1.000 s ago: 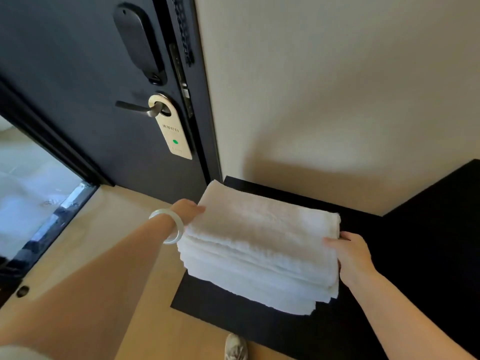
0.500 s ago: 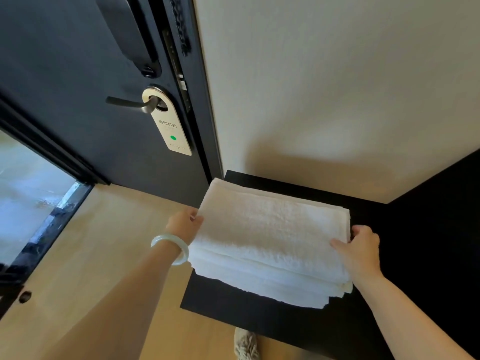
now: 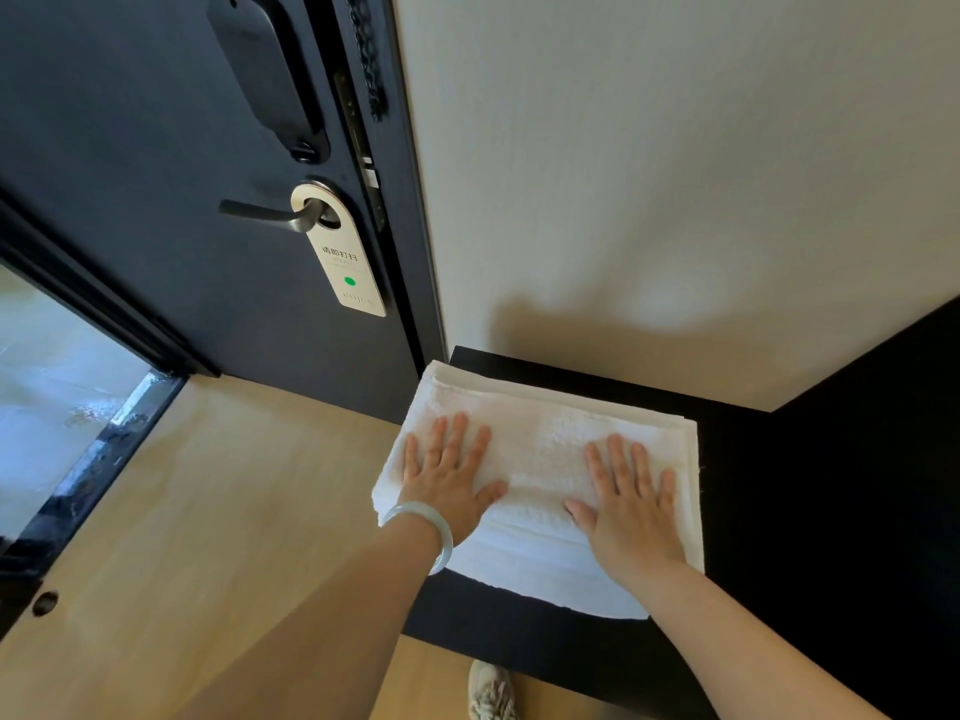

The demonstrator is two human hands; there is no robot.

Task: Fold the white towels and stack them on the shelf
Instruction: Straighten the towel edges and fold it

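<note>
**Both hands flat on the folded towels on the shelf**

Stack of folded white towels (image 3: 540, 444) lying on the black shelf (image 3: 571, 641), at its far left corner, close to the pale wall (image 3: 675, 174) behind. Left side of the stack reaching a little past the shelf's left edge, over the wooden floor (image 3: 208, 511). Several layers showing along the near and right edges, roughly lined up.

Left hand (image 3: 447, 480) palm down on the left part of the top towel, fingers straight and spread, nothing gripped. Right hand (image 3: 631, 504) palm down on the right part, fingers likewise straight and spread, thumb pointing inward, nothing gripped. Hands apart, with a strip of bare towel between the two thumbs. Pale bangle (image 3: 441, 532) round the left wrist.

To the far left, a dark door (image 3: 130, 148) with a lever handle (image 3: 260, 215); cream hanger tag (image 3: 345, 257) with a green dot looped over that handle. Dark lock plate (image 3: 265, 70) above, chain (image 3: 366, 54) hanging by the door's edge. At the near edge of the view, below the shelf, the toe of a light shoe (image 3: 491, 693) on the floor.
</note>
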